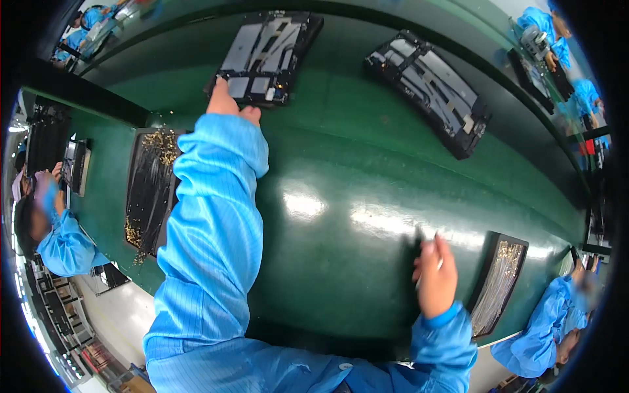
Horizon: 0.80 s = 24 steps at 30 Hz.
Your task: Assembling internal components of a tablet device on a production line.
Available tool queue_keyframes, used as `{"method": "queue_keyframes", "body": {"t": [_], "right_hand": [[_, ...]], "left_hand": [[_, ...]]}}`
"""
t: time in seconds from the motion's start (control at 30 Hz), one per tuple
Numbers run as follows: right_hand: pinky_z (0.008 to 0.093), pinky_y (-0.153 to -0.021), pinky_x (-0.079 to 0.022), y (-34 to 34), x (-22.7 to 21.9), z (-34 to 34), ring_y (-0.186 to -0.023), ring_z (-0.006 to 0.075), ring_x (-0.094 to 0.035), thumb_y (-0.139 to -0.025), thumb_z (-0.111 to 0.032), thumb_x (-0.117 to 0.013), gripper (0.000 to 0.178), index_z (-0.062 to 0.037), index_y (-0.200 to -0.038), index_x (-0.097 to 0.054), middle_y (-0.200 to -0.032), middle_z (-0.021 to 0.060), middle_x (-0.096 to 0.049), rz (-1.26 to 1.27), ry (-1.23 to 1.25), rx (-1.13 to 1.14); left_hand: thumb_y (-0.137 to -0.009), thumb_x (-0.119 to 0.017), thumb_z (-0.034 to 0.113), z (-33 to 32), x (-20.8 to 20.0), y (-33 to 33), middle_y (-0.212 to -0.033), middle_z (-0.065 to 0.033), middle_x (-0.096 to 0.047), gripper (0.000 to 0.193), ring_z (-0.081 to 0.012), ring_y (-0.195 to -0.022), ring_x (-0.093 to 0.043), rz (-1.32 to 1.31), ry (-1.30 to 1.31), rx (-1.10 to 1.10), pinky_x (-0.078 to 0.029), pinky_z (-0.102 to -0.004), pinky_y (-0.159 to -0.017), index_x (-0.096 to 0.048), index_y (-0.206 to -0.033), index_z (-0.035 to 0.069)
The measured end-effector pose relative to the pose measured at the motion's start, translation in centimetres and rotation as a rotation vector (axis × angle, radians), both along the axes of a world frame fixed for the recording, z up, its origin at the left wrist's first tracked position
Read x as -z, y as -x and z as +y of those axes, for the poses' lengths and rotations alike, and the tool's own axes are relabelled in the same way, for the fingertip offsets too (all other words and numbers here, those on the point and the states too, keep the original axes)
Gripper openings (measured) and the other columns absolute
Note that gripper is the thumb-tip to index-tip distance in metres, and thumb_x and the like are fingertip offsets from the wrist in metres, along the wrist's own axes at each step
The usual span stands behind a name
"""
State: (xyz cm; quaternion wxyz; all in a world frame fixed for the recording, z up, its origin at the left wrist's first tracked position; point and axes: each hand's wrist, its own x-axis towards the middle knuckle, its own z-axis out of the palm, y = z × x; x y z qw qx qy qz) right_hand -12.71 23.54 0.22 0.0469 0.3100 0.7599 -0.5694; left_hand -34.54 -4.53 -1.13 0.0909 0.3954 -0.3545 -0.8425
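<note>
My left arm stretches to the far edge of the green table. My left hand [227, 99] grips the near edge of a thick black-framed slab [262, 59], with grey flat panels and circuit parts showing on its top, like opened tablets or laptops. Most of those fingers are hidden behind the hand and sleeve. At the front right, my right hand [437, 278] hovers over the tabletop with its fingers closed. A thin light-coloured stick-like tool [439, 264] shows between them; its exact kind is unclear. A similar black slab [429, 88] lies at the far right.
A black tray [130, 183] of dark cables with gold ends lies left of my arm, some ends spilling over its rim. Another tray [523, 252] of thin cables sits at the right. Blue-sleeved people [69, 245] work at both sides. A dark rail [92, 98] crosses at left.
</note>
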Motion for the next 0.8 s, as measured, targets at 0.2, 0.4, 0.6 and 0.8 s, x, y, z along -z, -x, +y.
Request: {"method": "queue_keyframes", "body": {"t": [0.2, 0.4, 0.6, 0.8], "right_hand": [[0.0271, -0.058, -0.041, -5.5, 3.8, 0.1, -0.061, 0.0194, -0.051, -0.074, -0.009, -0.054, 0.024, -0.001, -0.096, -0.049, -0.073, 0.0103, -0.054, 0.334, -0.275, -0.028], [0.0265, -0.052, -0.039, -4.1, 2.9, -1.5, -0.056, 0.0181, -0.048, -0.073, -0.009, -0.055, 0.022, -0.0013, -0.093, -0.051, -0.067, 0.0094, -0.052, 0.489, -0.552, -0.086], [0.0305, -0.056, -0.041, -3.9, 2.0, -0.9, -0.063, 0.0253, -0.052, -0.073, -0.013, -0.054, 0.02, 0.0003, -0.088, -0.053, -0.071, 0.0144, -0.055, 0.482, -0.548, -0.027], [0.0345, -0.059, -0.045, -7.6, -1.4, -0.8, -0.065, 0.0276, -0.055, -0.075, -0.018, -0.049, 0.019, -0.0023, -0.083, -0.056, -0.074, 0.0122, -0.057, 0.267, -0.492, -0.698]], "left_hand": [[-0.072, -0.058, 0.029, 0.3, 2.1, 2.7, -0.092, -0.0116, -0.046, 0.037, -0.0246, -0.085, -0.044, 0.03, 0.06, -0.025, -0.038, -0.0347, -0.078, -0.045, -0.096, 0.004], [-0.075, -0.05, 0.015, 1.3, -0.1, 0.5, -0.075, -0.0093, -0.049, 0.018, -0.0205, -0.064, -0.048, 0.012, 0.179, 0.113, -0.045, -0.031, -0.064, -0.046, -0.087, 0.003], [-0.078, -0.045, 0.014, 0.3, -7.2, -9.1, -0.079, -0.0057, -0.051, 0.019, -0.0128, -0.064, -0.051, 0.361, 0.706, 0.154, -0.042, -0.0239, -0.055, -0.045, -0.09, 0.0], [-0.077, -0.041, 0.005, -0.6, -8.5, -19.3, -0.09, -0.0085, -0.052, 0.021, -0.0154, -0.078, -0.051, 0.554, 0.544, 0.526, -0.041, -0.0275, -0.07, -0.045, -0.097, -0.003]]}}
